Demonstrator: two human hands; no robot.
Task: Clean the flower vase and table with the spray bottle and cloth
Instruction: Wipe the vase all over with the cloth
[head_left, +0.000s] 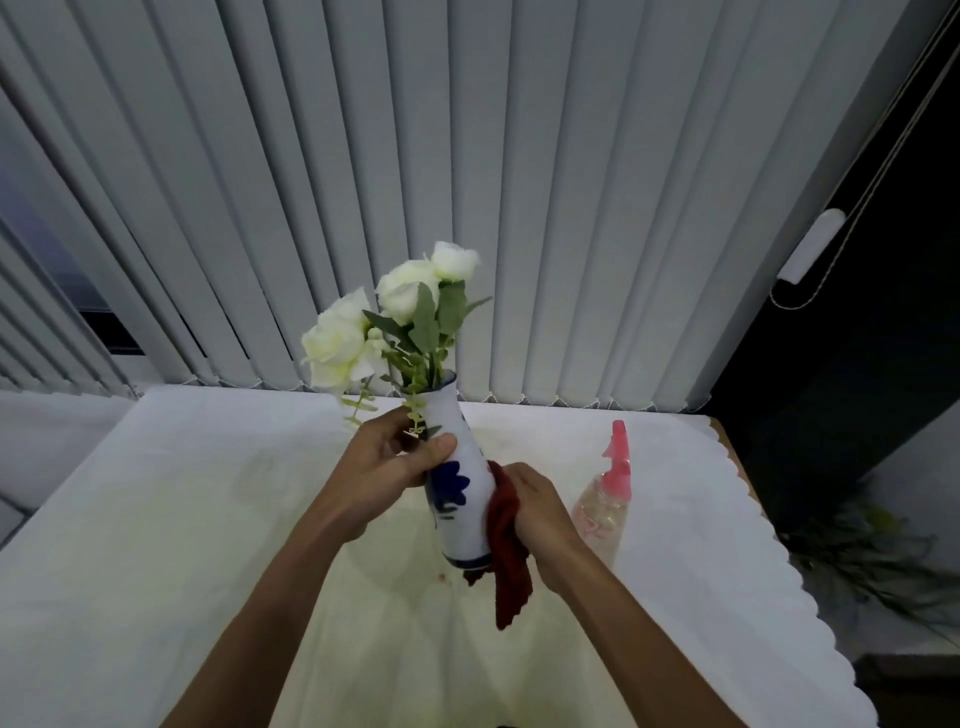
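Note:
A white vase (462, 509) with blue painted marks is held up above the table (156, 519), tilted a little to the left. White roses (374, 322) with green leaves stand in its mouth. My left hand (395, 462) is wrapped around the vase's neck. My right hand (535, 509) presses a dark red cloth (506, 556) against the vase's lower right side; the cloth's end hangs below the base. A clear spray bottle (605, 509) with a pink trigger head stands on the table just right of my right hand.
The table carries a white cloth with a scalloped edge (779, 545) on the right. Grey vertical blinds (467, 182) hang behind it. A dark gap and a plant on the floor (872, 561) lie beyond the right edge.

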